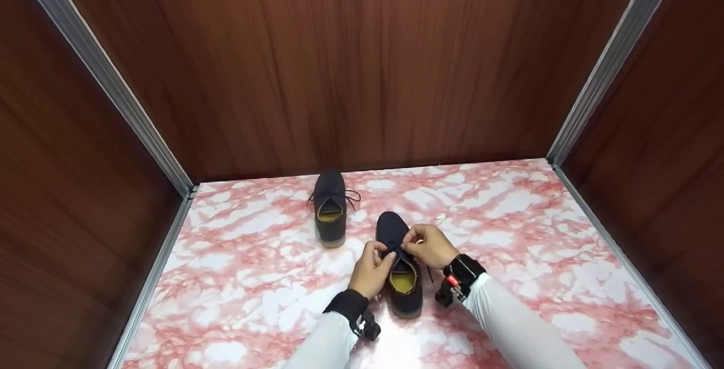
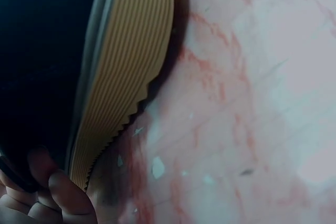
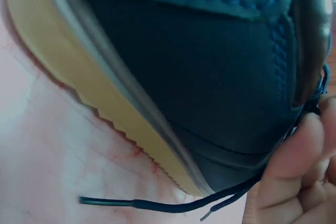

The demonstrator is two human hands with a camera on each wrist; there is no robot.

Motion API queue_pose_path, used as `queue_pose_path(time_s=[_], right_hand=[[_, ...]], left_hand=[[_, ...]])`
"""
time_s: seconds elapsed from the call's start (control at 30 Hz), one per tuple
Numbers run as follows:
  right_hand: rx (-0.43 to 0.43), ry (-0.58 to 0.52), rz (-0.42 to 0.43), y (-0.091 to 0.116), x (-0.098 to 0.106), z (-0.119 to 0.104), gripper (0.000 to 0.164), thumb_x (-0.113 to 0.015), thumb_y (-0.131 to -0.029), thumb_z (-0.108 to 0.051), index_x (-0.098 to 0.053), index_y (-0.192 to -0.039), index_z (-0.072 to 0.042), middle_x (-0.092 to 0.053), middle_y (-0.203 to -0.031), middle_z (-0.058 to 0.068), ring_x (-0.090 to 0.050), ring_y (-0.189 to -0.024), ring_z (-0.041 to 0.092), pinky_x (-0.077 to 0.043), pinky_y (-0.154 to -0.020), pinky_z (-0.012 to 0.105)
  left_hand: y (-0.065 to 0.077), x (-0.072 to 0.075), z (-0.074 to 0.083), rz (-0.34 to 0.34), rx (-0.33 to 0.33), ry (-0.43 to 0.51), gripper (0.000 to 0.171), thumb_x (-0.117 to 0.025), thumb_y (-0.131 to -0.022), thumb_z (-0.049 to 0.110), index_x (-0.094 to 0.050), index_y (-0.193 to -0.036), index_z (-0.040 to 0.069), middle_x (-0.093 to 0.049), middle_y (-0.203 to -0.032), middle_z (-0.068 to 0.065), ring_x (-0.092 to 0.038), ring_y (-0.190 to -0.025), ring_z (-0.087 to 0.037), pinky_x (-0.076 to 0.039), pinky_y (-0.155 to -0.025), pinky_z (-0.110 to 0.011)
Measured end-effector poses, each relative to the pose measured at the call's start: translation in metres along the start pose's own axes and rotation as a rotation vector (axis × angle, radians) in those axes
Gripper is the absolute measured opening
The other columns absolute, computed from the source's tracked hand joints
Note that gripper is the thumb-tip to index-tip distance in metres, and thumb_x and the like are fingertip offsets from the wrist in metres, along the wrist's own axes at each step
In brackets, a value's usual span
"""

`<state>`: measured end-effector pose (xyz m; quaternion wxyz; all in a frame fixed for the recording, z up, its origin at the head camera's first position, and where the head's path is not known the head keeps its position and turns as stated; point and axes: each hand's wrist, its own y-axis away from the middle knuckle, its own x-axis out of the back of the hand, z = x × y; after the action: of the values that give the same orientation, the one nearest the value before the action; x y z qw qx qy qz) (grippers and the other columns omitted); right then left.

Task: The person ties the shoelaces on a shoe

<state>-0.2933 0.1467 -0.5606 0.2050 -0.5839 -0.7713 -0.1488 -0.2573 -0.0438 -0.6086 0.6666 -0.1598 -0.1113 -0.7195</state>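
A dark navy lace-up shoe (image 1: 392,226) stands on the marbled surface with its toe pointing away; its yellow lining shows at the opening. My left hand (image 1: 370,273) is at the left side of its lacing, thumb and forefinger pinching the shoelace. From the other side my right hand (image 1: 434,247) pinches the lace too, fingertips close over the tongue. In the right wrist view the loose lace ends (image 3: 173,206) trail below the fingers, past the ribbed tan sole (image 3: 105,108). The left wrist view has the curled fingers (image 2: 71,195) beside the sole's edge.
The matching shoe (image 1: 331,233), its lace tied in a bow, stands farther back to the left. Brown wood-grain panels (image 1: 362,74) with metal corner strips (image 1: 611,69) enclose the pink-and-white marbled surface (image 1: 254,278) at the back and both sides.
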Motion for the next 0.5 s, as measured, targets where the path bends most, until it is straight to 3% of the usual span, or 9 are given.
queue_pose_path(time_s=[0.27,0.5], right_hand=[[0.028,-0.032,0.024,0.0005,-0.0007,0.0002,0.006,-0.071,-0.089,0.000,-0.070,-0.094,0.003,-0.065,-0.076,0.002,-0.054,-0.062,0.006,-0.044,-0.054,0.017],[0.018,0.029,0.039,0.0014,-0.0019,0.0000,0.005,-0.073,-0.091,-0.003,-0.073,-0.095,0.000,-0.068,-0.079,0.005,-0.056,-0.068,0.008,-0.045,-0.057,0.018]], left_hand=[[0.0005,0.0025,0.0035,-0.001,-0.009,-0.042,0.028,-0.066,-0.102,0.033,-0.056,-0.119,0.012,-0.046,-0.072,0.007,-0.046,-0.062,-0.007,-0.039,-0.061,-0.023],[-0.0015,0.0059,0.0053,-0.006,-0.015,-0.051,0.028,-0.067,-0.101,0.033,-0.058,-0.117,0.012,-0.048,-0.070,0.007,-0.047,-0.056,-0.007,-0.041,-0.057,-0.023]])
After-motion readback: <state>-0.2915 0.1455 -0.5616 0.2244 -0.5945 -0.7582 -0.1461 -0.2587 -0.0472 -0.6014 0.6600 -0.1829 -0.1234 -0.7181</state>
